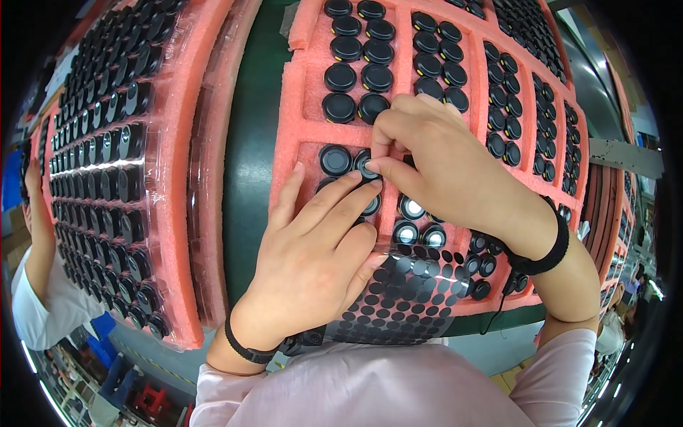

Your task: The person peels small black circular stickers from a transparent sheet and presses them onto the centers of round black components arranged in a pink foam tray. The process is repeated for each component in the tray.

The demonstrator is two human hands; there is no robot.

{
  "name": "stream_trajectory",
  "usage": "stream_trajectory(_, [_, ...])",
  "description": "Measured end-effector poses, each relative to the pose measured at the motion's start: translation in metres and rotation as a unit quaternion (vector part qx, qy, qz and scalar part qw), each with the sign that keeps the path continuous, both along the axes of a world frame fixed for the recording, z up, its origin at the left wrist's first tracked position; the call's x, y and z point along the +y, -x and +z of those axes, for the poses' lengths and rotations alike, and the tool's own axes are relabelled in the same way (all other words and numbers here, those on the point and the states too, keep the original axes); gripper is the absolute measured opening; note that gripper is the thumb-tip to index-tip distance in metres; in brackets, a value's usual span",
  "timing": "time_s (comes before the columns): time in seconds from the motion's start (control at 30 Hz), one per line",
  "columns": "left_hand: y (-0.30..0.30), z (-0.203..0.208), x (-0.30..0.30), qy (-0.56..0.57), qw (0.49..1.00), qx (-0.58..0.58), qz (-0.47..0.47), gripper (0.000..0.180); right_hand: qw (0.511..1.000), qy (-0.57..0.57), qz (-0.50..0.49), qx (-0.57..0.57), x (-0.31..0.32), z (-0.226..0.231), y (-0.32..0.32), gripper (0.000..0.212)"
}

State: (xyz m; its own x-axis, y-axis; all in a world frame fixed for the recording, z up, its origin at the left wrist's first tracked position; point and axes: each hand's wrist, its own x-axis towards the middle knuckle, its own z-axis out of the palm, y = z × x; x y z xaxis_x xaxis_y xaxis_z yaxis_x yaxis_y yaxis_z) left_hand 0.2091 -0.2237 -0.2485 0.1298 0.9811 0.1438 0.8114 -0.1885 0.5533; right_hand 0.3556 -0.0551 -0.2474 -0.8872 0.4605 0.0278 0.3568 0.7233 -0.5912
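Note:
A pink foam tray (290, 107) holds black round caps (339, 108) in its compartments. My left hand (306, 252) lies palm down over a near compartment, fingers stretched out, fingertips resting among the caps. Its thumb is beside the edge of a clear sheet (398, 309) dotted with black round stickers. My right hand (434, 149) is closed in a pinch at the rim of one cap (364, 165), next to my left fingertips. Whatever is between those fingers is hidden. Caps nearer me, such as this one (405, 233), show shiny pale centres.
At the left stands another stack of pink foam trays (186, 142) with rows of black parts under clear plastic. A green work surface (252, 142) runs between the stacks. Another person's arm (41, 228) reaches in at the far left. A metal bar (626, 156) juts in at right.

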Motion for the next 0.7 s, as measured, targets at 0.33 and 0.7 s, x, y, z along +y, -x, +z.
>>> stream_trajectory(0.33, [0.001,-0.001,0.0,-0.03,0.999,-0.012,-0.001,0.022,0.996,-0.058,-0.029,0.054,-0.001,0.015,-0.009,0.016])
stream_trajectory(0.7, [-0.008,0.017,-0.005,-0.09,0.994,-0.064,-0.004,0.025,0.976,0.201,-0.021,-0.083,-0.043,0.078,-0.078,0.033])
